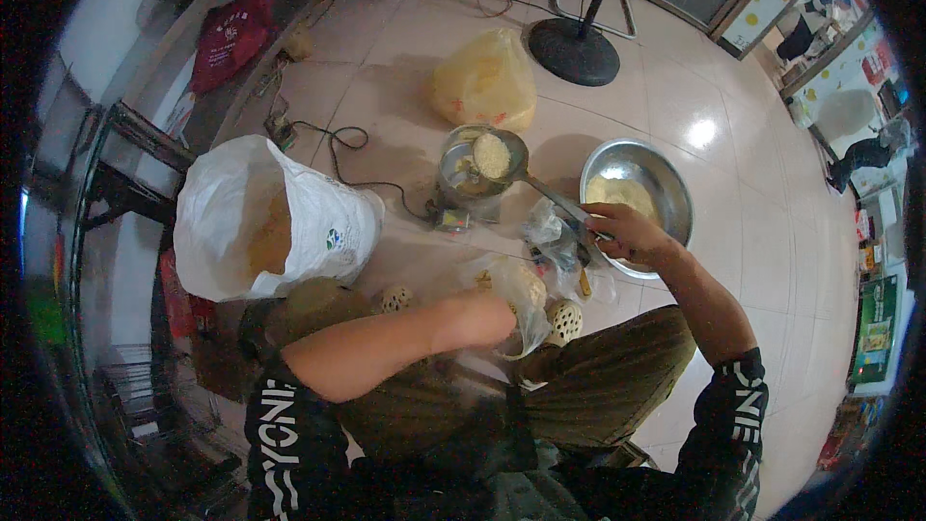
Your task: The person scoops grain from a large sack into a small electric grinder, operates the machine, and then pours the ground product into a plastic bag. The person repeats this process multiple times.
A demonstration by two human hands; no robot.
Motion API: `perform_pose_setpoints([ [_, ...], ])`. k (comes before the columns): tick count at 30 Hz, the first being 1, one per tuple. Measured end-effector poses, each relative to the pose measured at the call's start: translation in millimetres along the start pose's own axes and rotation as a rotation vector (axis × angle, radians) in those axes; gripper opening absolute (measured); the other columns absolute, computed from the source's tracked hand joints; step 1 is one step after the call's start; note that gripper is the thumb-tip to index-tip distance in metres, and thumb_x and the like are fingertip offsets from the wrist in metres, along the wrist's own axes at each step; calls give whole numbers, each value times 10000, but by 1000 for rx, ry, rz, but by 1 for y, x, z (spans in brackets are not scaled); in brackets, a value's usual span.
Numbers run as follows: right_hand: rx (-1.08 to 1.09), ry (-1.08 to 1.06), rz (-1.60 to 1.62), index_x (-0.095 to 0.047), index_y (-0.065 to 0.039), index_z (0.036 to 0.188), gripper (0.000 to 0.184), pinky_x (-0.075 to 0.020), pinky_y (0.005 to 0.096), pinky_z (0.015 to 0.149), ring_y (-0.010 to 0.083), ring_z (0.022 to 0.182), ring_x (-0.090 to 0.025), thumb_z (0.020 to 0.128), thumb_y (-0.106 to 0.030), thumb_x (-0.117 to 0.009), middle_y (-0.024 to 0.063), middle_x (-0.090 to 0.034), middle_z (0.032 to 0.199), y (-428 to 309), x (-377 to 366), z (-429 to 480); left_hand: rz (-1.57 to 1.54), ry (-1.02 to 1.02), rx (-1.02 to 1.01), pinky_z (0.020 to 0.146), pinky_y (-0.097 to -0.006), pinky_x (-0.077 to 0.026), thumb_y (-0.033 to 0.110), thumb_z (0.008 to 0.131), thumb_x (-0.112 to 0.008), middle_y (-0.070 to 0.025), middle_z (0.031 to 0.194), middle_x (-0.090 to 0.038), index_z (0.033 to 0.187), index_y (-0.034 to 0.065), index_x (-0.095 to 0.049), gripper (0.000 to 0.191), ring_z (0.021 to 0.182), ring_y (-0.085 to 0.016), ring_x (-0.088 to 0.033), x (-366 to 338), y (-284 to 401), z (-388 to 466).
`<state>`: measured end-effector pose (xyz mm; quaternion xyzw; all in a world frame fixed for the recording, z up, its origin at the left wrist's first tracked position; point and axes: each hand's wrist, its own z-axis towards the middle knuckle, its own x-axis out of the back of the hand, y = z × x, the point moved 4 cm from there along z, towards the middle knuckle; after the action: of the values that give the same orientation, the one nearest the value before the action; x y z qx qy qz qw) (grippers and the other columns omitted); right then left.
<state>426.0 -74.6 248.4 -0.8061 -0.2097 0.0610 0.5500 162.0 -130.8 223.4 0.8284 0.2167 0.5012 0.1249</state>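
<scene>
My right hand [626, 233] grips the handle of a metal ladle [553, 197]. Pale grains [493, 157] fill the ladle's bowl, held over the mouth of a round steel machine [457, 175], probably an electric grinder. Beneath my right hand stands a steel basin [678, 192] with pale yellow meal [621, 195] in it. My left hand [499, 320] reaches into a clear plastic bag [534, 329] between my shoes; its fingers are hidden. Inside that bag lie light-coloured pieces [528, 286], too blurred to identify.
An open white woven sack [325, 231] with brown contents stands at left. Beyond the machine sits a tied yellowish bag [486, 83]. A black cord [362, 181] crosses the floor. A round black stand base [574, 52] is farther back. Crumpled plastic [553, 235] lies near the basin.
</scene>
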Motion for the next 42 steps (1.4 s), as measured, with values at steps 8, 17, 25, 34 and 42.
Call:
perform_pose_setpoints([
  [8, -13, 359, -713, -539, -68, 1245, 349, -536, 479, 779, 415, 938, -630, 899, -105, -523, 216, -648, 1016, -11, -46, 38, -61, 271, 27, 568, -466, -549, 156, 768, -619, -171, 717, -677, 787, 38, -680, 134, 659, -343, -687, 32, -7, -1],
  [17, 69, 456, -917, -487, -95, 1316, 399, -515, 504, 780, 442, 920, -631, 921, -129, -531, 266, -645, 1024, 3, -55, 31, 189, 382, 330, 628, -429, -553, 153, 763, -658, -109, 797, -710, 839, 55, -726, 141, 758, -292, -705, 51, -71, 8],
  [25, 12, 506, -651, -498, -118, 1344, 438, -511, 444, 765, 376, 827, -656, 912, -150, -559, 249, -659, 908, 5, -36, 3, 57, 277, 804, 702, -454, -548, 190, 876, -560, -133, 1003, -716, 1207, 53, -618, 363, 893, -310, -706, 41, -149, 30],
  [34, -281, 741, -54, -530, -88, 1341, 453, -406, 242, 466, 94, 536, -478, 894, -15, -516, 4, -570, 761, 99, 121, -104, 24, 322, 896, 772, -505, -530, 234, 860, -613, -213, 1043, -662, 1401, 33, -378, 623, 932, -376, -668, 34, -169, 27],
  [42, -612, 826, -298, -654, -42, 1037, 228, -519, 406, 529, 303, 633, -647, 819, -37, -587, 153, -659, 730, 322, 158, -117, 99, 390, 794, 722, -488, -543, 154, 858, -590, -228, 1033, -645, 1245, 7, -457, 435, 891, -366, -681, 40, -161, 39],
])
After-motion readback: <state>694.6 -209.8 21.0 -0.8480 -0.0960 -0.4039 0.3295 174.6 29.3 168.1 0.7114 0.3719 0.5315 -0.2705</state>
